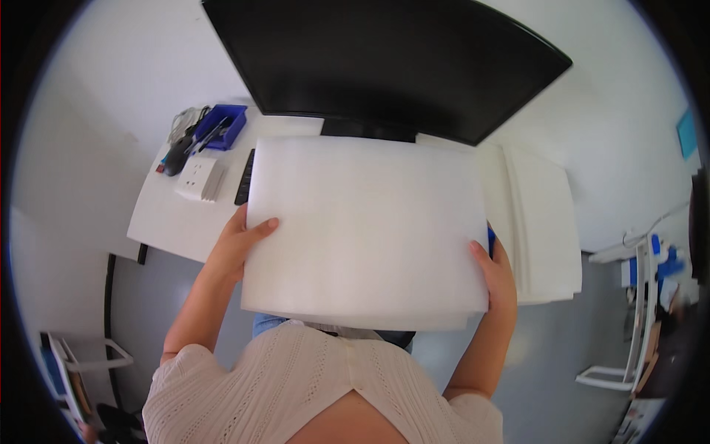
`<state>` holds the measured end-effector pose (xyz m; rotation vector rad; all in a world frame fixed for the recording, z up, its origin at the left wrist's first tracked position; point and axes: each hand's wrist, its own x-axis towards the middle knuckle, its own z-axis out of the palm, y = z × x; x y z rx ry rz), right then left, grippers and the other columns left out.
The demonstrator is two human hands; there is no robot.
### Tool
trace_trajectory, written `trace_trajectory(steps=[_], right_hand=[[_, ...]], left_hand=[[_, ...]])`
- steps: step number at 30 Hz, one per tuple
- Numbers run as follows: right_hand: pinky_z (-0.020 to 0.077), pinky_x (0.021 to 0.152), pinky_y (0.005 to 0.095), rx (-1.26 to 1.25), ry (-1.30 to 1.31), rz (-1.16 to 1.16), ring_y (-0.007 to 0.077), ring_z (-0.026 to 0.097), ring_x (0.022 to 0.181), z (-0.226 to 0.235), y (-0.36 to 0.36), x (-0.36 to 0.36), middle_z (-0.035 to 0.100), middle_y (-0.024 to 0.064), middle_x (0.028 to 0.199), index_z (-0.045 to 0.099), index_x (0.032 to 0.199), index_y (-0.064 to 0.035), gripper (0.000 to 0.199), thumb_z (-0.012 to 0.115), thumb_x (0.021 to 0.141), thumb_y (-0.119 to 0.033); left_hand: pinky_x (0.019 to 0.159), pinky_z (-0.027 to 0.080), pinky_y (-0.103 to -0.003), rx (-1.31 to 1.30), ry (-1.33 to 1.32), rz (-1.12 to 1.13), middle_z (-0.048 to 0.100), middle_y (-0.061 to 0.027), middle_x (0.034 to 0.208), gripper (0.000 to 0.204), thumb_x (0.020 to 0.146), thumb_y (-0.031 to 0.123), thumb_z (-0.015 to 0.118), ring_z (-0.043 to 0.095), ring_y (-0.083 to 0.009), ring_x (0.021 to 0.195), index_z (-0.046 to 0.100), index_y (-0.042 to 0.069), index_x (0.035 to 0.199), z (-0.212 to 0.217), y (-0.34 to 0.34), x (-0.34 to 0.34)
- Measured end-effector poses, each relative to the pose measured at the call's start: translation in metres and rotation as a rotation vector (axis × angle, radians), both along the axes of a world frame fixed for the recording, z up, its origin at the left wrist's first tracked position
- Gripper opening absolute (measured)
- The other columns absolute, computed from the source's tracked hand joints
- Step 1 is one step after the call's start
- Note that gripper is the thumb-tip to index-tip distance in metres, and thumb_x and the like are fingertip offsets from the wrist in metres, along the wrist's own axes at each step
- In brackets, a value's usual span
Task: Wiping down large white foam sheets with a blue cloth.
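— what have you got hold of?

— a wide white foam sheet. my left hand is closed on its left edge, thumb lying across the top face, and my right hand is closed on its right edge, thumb on top too. i hold it flat above my lap, in front of the white tabletop.

— and around it?

— a stack of similar white sheets lies on the tabletop just to the right. a black monitor stands behind. at far left are a blue bin and a white socket plate.
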<state>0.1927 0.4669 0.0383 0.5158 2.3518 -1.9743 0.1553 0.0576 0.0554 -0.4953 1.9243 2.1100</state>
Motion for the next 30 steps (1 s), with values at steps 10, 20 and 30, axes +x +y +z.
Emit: trace_trajectory(steps=[10,20,30], right_hand=[[0.0455,0.106,0.0434,-0.644,0.504,-0.595,0.0285,0.056,0.121,-0.003,0.041,0.010,0.055,0.0124,0.134,0.042,0.144,-0.0012,0.077,0.078,0.077,-0.013],[0.0445,0.103,0.0388,-0.131,0.567,-0.155,0.0241,0.054,0.121,-0.079,0.031,0.016,0.056,0.0102,0.130,0.045,0.139,0.0014,0.113,0.100,0.052,-0.044],[0.0449,0.104,0.0400,-0.116,0.629,-0.376,0.0268,0.057,0.119,-0.064,-0.006,0.014,0.059,0.0140,0.127,0.042,0.142,0.0034,0.108,0.096,0.061,-0.043]], left_hand=[[0.096,0.052,-0.039,-0.038,0.894,-0.038,0.064,-0.0149,0.122,0.091,0.062,0.019,0.096,0.063,-0.0245,0.112,0.047,-0.005,0.136,0.008,-0.062,-0.022],[0.099,0.050,-0.038,-0.076,0.531,-0.124,0.064,-0.0106,0.120,0.082,0.059,-0.002,0.092,0.060,-0.0224,0.114,0.054,-0.001,0.131,-0.073,-0.050,-0.012],[0.098,0.050,-0.039,-0.168,0.520,-0.005,0.062,-0.0152,0.124,0.080,0.066,0.005,0.089,0.061,-0.0266,0.115,0.047,-0.004,0.134,-0.059,-0.025,-0.009]])
